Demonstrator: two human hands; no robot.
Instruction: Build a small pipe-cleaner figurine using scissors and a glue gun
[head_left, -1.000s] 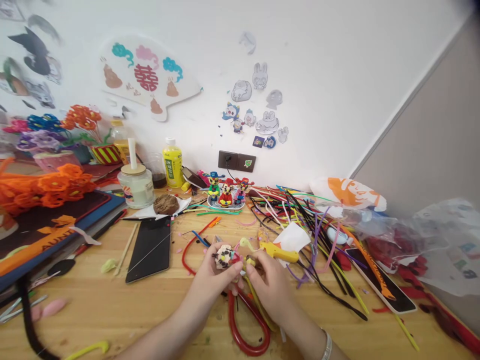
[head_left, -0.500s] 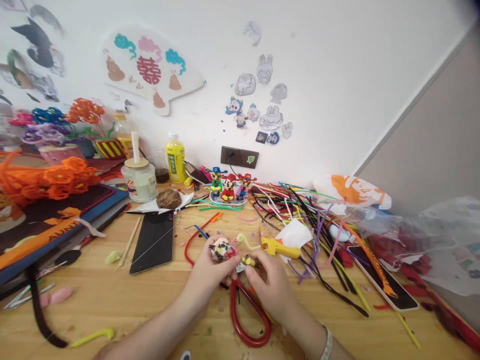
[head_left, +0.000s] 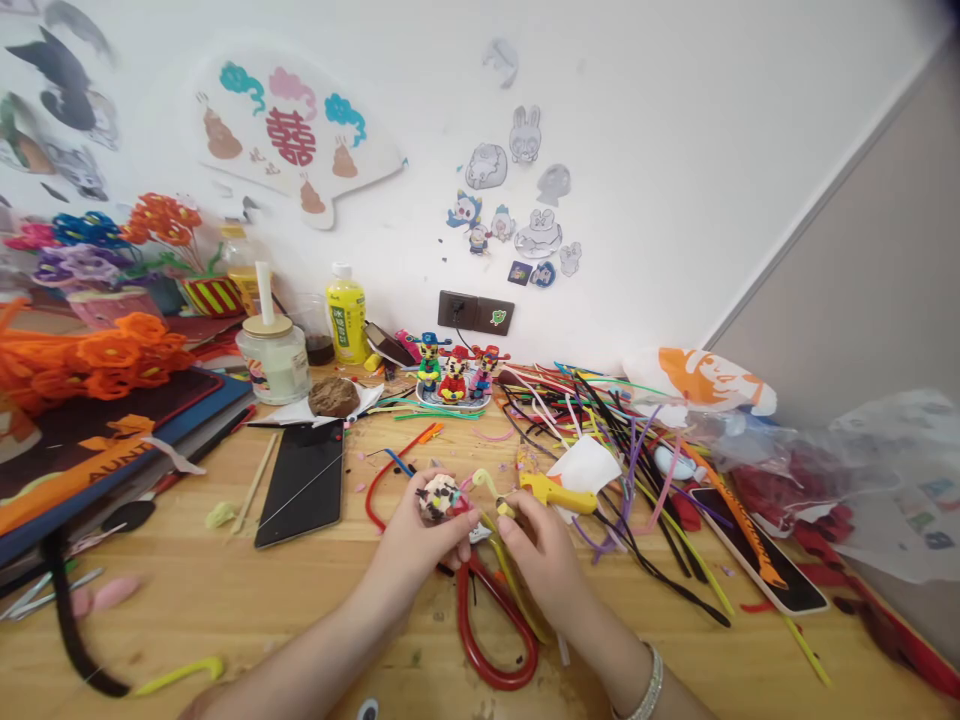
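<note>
In my left hand [head_left: 420, 535], closed fingers hold a small handmade figure [head_left: 439, 497] with a cream, black-speckled top and pink and red parts. Its lower part is hidden by my thumb and fingers. My right hand [head_left: 541, 550] pinches a small yellow piece [head_left: 505, 509] between thumb and fingertips, just right of the figure and apart from it. A pale yellow curled strip [head_left: 485, 478] rises between the two hands. Below them on the table lies a big red loop [head_left: 463, 630], like a scissors handle. Right beyond my right hand rests a yellow glue gun [head_left: 562, 494].
Several coloured pipe cleaners [head_left: 637, 480] are heaped at the right, near a phone [head_left: 802, 590]. Three small figures [head_left: 454, 378] stand on a tray at the back. Left are a black tablet [head_left: 301, 490], a jar [head_left: 274, 365], a yellow bottle [head_left: 346, 320] and orange flowers [head_left: 112, 355].
My right hand has drawn slightly right with the yellow piece, away from the figure, opening a gap. My left hand still holds the figure. The view has shifted a little.
</note>
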